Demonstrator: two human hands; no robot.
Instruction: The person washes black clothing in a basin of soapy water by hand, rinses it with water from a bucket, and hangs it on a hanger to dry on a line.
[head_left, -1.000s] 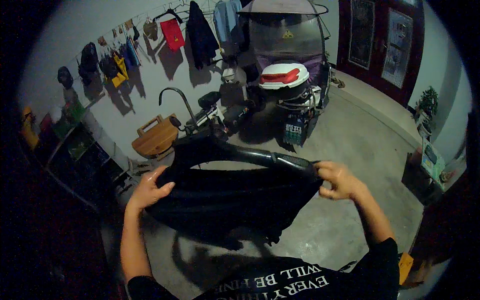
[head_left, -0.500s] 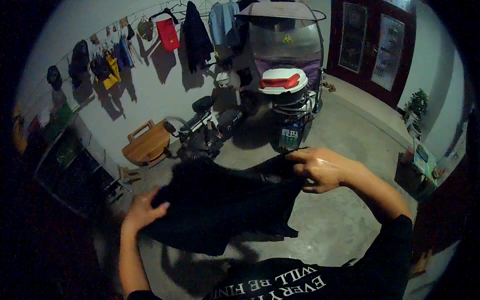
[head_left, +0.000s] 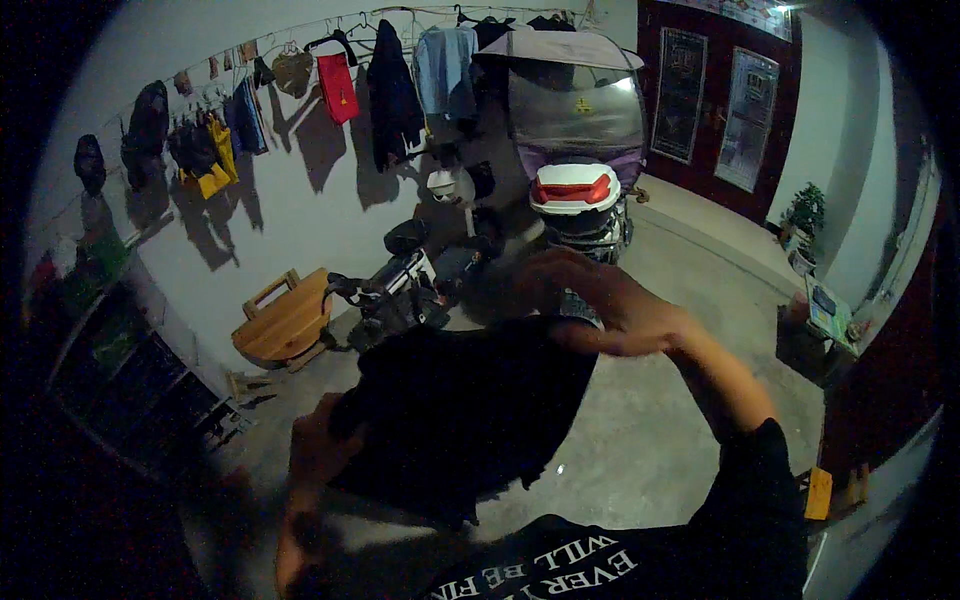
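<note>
A black cloth garment (head_left: 460, 415) hangs spread in the air in front of my body; its kind is hard to make out in the dark. My left hand (head_left: 325, 440) is closed on its left edge, in shadow. At the upper right corner is my right hand (head_left: 620, 315), somewhat blurred, with its fingers stretched away from the thumb. That thumb lies against the cloth, while the fingers reach out above its top edge. The lower edge of the garment hangs loose and uneven.
Ahead stand a covered scooter with a white and red top box (head_left: 575, 190) and a smaller electric bike (head_left: 400, 285). A folded wooden table (head_left: 285, 320) leans by the left wall. Clothes (head_left: 395, 95) hang on a line. A potted plant (head_left: 805, 215) stands right, near dark double doors (head_left: 715, 100).
My right hand has opened from a pinch on the garment, its fingers lifting above the edge. My left hand has moved slightly right and down. The view has shifted a little.
</note>
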